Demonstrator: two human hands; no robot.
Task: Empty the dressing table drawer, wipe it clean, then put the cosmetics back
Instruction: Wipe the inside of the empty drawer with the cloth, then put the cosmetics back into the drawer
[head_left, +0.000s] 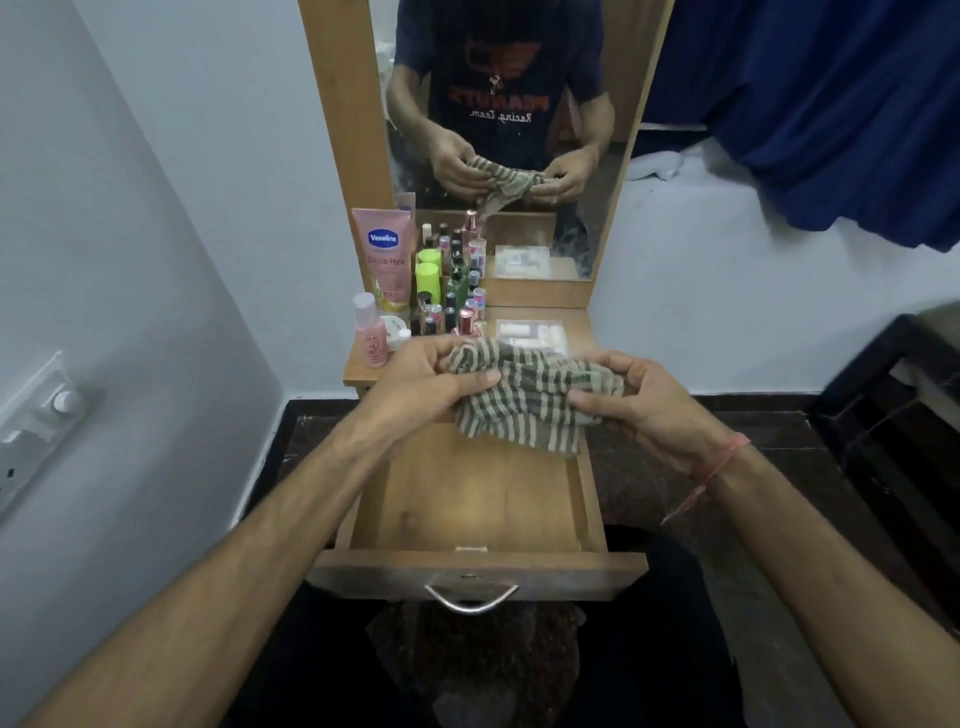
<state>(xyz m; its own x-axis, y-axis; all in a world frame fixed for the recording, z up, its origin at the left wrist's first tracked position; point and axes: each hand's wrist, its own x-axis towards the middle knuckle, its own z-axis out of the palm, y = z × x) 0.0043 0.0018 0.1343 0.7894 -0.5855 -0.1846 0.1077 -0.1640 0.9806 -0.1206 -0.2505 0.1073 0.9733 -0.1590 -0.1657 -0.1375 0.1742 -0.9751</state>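
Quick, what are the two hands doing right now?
Left hand: fingers curled, gripping the striped cloth above the open drawer.
Right hand: also gripping the same cloth, at its other end.

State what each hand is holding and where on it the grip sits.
Both hands hold one striped cloth above the open drawer. The left hand grips its bunched left end; the right hand pinches its right edge.

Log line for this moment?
stage: pre-wipe | hands: left, right both gripping cloth | drawer: open, empty | cosmetics: on tabletop
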